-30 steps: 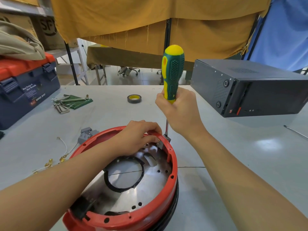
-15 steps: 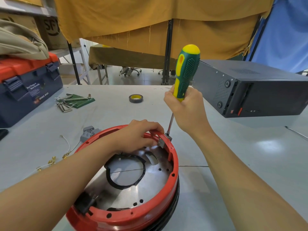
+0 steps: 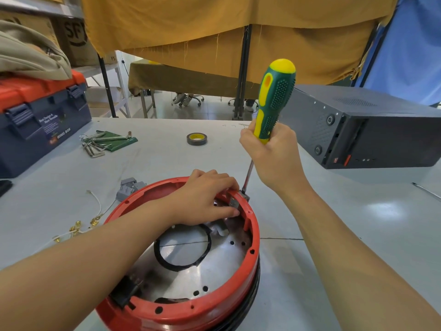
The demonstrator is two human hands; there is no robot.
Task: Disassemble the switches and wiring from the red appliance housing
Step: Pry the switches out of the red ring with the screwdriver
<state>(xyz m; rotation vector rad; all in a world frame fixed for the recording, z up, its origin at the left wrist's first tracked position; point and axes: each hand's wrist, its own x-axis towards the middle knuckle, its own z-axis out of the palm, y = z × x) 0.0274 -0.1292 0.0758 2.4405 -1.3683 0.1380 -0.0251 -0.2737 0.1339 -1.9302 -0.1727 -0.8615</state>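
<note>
Red housing [image 3: 181, 314] sits upside down on the grey table [image 3: 358, 247], near edge, between both forearms. Right hand [image 3: 274, 158] is wrapped fully round the lower handle of the green-and-yellow screwdriver [image 3: 274, 99], shaft angled down-left to a small grey switch block [image 3: 244, 196] on the far rim. Left hand [image 3: 205, 199] lies over that same rim just beside the blade, fingers curled over the edge, fingertips [image 3: 235, 212] pressing a metal piece inside; what they hold beyond the rim itself I cannot tell.

Risks, as I judge them:
- Tip slipping off the block under push; the left fingers are right next to it (a jab is likely there).
- Levering against the plastic rim could crack it.
- Housing may skid or tip if the left hand eases off.

Already out on the table, left of the housing: a grey connector [image 3: 130, 188] and white wires with brass terminals [image 3: 78, 226]. Switch block lies just beyond the left fingers, below the right hand.
</note>
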